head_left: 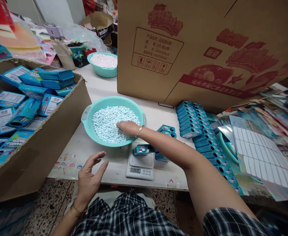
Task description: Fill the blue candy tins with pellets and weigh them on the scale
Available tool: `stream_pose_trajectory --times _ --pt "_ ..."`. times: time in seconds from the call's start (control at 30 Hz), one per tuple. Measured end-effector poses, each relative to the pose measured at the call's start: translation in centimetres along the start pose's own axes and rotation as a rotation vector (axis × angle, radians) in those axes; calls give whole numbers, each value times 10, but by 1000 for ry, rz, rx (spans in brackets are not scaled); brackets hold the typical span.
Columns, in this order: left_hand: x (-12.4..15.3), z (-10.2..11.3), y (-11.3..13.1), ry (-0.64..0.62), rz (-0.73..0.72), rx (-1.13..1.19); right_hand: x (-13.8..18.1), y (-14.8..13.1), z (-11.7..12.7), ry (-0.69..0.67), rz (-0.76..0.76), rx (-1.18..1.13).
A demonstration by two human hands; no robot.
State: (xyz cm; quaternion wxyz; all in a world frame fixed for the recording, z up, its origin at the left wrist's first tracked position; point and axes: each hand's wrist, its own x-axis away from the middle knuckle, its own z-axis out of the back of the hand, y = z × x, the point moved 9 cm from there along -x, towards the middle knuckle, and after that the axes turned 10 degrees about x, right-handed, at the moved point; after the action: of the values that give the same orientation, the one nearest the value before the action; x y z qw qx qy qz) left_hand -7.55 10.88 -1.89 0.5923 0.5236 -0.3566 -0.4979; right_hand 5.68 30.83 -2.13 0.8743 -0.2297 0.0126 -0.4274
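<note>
My right hand (128, 128) reaches into a turquoise plastic basin (86, 126), its fingers drawn together in the small pale blue candies (106, 119). Above the table's front edge, left of the scale, my left hand (91, 178) is open and holds nothing, thumb and fingers apart. A small digital scale (140, 172) carries one blue candy box (143, 150), with some pale candies showing on its top. More blue boxes (167, 128) stand just right of the scale, partly hidden by my right forearm.
On the left, a cardboard carton (67, 108) holds many blue boxes. Rows of blue boxes (205, 144) line the right, beside stacked printed sheets (264, 157). A large brown carton (158, 49) blocks the back. Another basin (104, 71) of pinkish candies and a bottle (62, 52) stand behind.
</note>
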Motion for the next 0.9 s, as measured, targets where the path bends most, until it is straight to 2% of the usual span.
stream_pose_trajectory --times 0.13,0.23,0.33,0.43,0.57,0.67,0.77,0.9 --pt "4 -15 -2 -80 -3 3 1 22 16 57 -169 -718" --pt "2 -33 9 -156 -87 24 10 27 30 36 -181 -1096" --pt "-4 -56 29 -239 -201 28 35 31 46 72 -151 -1571" --pt "-11 -89 53 -347 -338 -1 73 43 55 201 -160 -1936" --pt "-15 -142 78 -513 -498 -81 131 64 49 511 -293 -2036" --pt "-18 -172 84 -591 -525 -161 168 72 35 750 -421 -1996" --pt "-21 -188 81 -626 -500 -211 189 71 22 911 -489 -1882" --pt "-24 -192 75 -621 -466 -196 199 66 13 1069 -504 -1791"
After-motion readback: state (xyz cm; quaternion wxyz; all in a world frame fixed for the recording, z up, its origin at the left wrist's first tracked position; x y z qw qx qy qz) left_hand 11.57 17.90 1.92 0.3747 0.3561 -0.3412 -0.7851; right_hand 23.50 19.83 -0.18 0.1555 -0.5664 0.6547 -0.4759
